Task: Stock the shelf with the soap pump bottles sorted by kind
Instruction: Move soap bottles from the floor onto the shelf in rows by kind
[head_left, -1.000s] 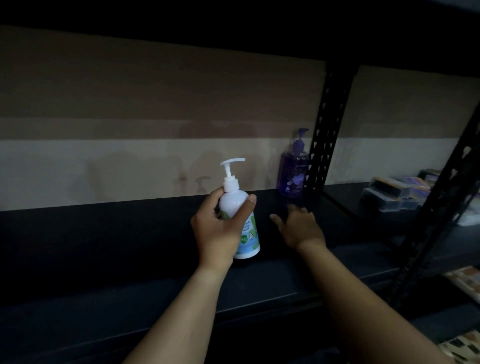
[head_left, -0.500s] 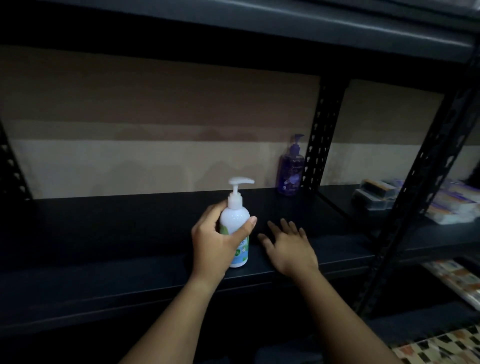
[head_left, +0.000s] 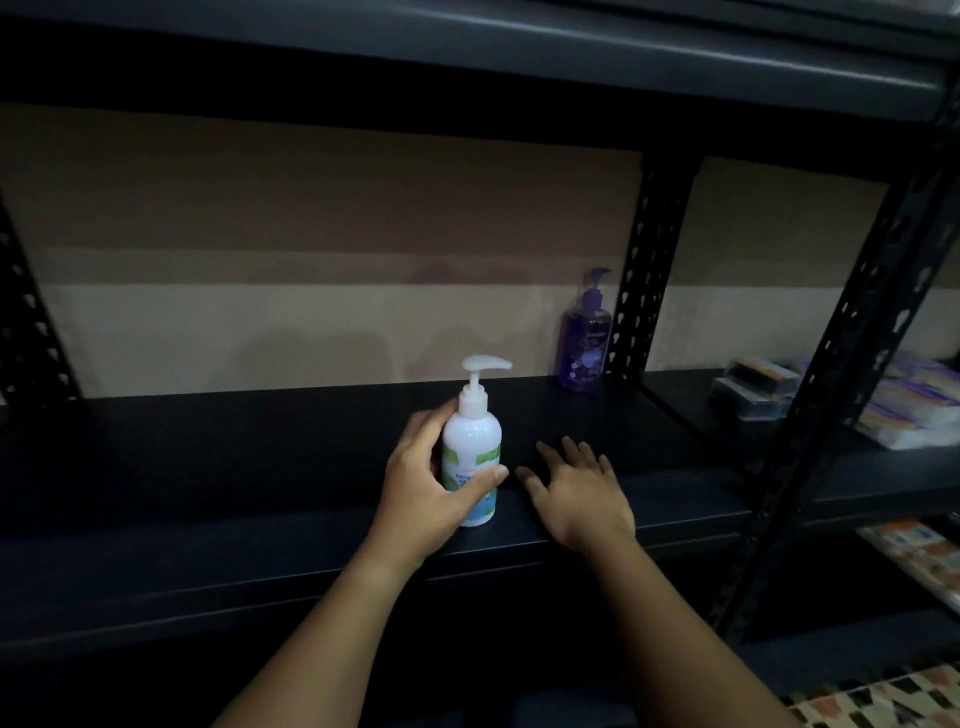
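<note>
1. Head view shows the left hand (head_left: 421, 493) wrapped round the white pump bottle (head_left: 472, 457), thumb across the label at the front, fingers behind. The bottle stands upright near the front edge of the dark shelf (head_left: 234, 467), about midway along it.
2. Just right of the bottle, the right hand (head_left: 576, 493) lies flat on the shelf with fingers spread, holding nothing. It is near the bottle but not touching it.
3. Far back at the right, a purple pump bottle (head_left: 584, 338) stands against the wall beside the perforated upright (head_left: 644, 275), well apart from the white one.
4. The step in hand looks like setting the white bottle down in its own spot. To do it well, I would check that the base sits flat before easing the grip, so the tall pump head does not tip it.
5. Since the kinds must stay sorted, the white bottle is best kept clear of the purple one, leaving room beside each for more of its sort.
6. Boxed goods (head_left: 758, 387) fill the next bay to the right.
</note>
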